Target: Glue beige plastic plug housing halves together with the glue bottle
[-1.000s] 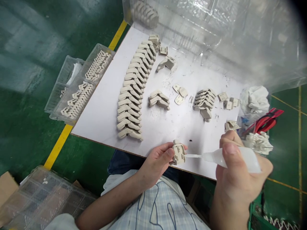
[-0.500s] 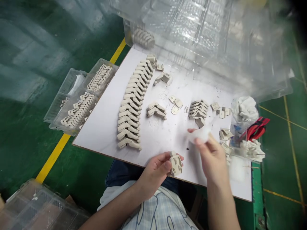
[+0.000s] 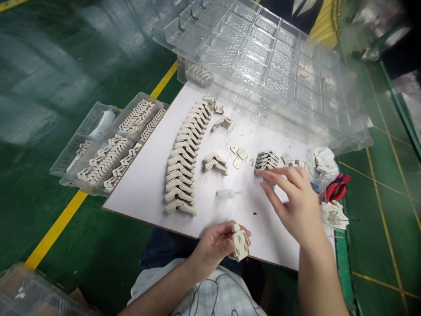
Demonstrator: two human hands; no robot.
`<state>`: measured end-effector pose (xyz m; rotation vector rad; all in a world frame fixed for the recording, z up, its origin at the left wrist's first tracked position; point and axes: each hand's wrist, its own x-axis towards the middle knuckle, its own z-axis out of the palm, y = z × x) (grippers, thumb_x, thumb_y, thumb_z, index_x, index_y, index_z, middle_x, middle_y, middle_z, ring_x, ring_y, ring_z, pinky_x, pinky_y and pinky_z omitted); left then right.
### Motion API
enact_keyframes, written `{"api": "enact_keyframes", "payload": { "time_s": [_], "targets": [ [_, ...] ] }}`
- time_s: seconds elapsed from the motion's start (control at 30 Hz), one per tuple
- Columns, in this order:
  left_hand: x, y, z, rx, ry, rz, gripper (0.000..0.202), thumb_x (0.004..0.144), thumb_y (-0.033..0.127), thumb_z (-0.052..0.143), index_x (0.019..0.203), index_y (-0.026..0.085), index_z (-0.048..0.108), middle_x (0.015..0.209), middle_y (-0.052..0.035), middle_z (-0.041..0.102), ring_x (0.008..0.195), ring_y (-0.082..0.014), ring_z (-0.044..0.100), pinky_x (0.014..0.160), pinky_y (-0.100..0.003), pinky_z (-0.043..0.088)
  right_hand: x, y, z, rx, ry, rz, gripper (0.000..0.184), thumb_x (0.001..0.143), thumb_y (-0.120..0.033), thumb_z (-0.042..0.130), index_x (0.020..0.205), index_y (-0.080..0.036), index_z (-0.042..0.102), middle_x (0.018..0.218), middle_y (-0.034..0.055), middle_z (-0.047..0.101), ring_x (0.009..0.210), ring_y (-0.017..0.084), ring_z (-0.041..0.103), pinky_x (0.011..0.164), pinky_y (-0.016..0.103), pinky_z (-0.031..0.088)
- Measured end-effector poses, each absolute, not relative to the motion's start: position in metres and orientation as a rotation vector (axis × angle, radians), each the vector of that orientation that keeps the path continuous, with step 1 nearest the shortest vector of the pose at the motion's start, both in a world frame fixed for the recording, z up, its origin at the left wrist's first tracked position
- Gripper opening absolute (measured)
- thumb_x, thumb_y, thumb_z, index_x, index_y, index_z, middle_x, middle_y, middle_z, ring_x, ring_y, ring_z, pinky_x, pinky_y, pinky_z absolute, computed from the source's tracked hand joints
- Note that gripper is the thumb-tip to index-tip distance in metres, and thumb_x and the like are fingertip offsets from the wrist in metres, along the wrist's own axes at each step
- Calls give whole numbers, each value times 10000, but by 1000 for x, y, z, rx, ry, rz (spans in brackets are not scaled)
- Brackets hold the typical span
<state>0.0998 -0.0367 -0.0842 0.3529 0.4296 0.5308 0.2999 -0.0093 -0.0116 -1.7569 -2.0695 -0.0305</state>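
Observation:
My left hand (image 3: 215,245) is closed around a beige plastic part (image 3: 240,244) at the near edge of the white board (image 3: 144,188). Spread open and empty, my right hand (image 3: 294,202) reaches over the board with its fingertips beside a small stack of beige parts (image 3: 265,160). A small clear squeeze bottle (image 3: 226,193) lies on the board to the left of my right hand. A long overlapping row of beige parts (image 3: 184,162) runs up the board's left side.
Clear trays of beige parts (image 3: 108,149) hang off the board's left edge. A large clear compartment tray (image 3: 263,61) stands at the back. A white rag (image 3: 324,161), red-handled tool (image 3: 337,188) and loose white parts (image 3: 333,215) lie right. Green floor with a yellow line (image 3: 55,228) surrounds.
My right hand has put the squeeze bottle down on the board and moved up to the small stack, now open. My left hand still holds its part, a little lower in view.

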Motion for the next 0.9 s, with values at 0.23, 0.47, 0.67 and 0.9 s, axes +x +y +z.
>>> {"api": "enact_keyframes", "payload": {
  "time_s": [0.23,0.47,0.67,0.9],
  "targets": [
    [99,-38,-82,366,495,533,650,599,679,831,917,116,764,740,-38,587,663,-109,489,617,-224,392,303,63,-46,-1710,-2429,-158,280,918,-49,508,1028,-188,724,1141,151,625,1003,289,488,798,418,464],
    [95,-37,-81,438,454,552,608,678,653,797,986,130,789,850,-72,614,716,-131,499,659,-257,400,296,-8,-13,-1698,-1762,462,90,909,-304,686,941,-221,690,844,35,656,737,173,548,668,310,472],
    [91,-31,-79,335,359,392,574,636,683,803,890,169,796,1082,-119,689,917,-214,596,911,-375,465,285,-72,-24,-1597,-1268,1160,264,829,-474,754,824,-211,751,878,47,606,726,154,551,641,298,485],
    [88,-27,-74,389,360,291,508,664,615,824,899,165,802,1191,-140,717,977,-242,680,939,-348,488,295,-88,-7,-1692,-1401,988,223,831,-441,761,968,-266,784,1002,57,621,958,204,627,833,330,517]
  ]
}}
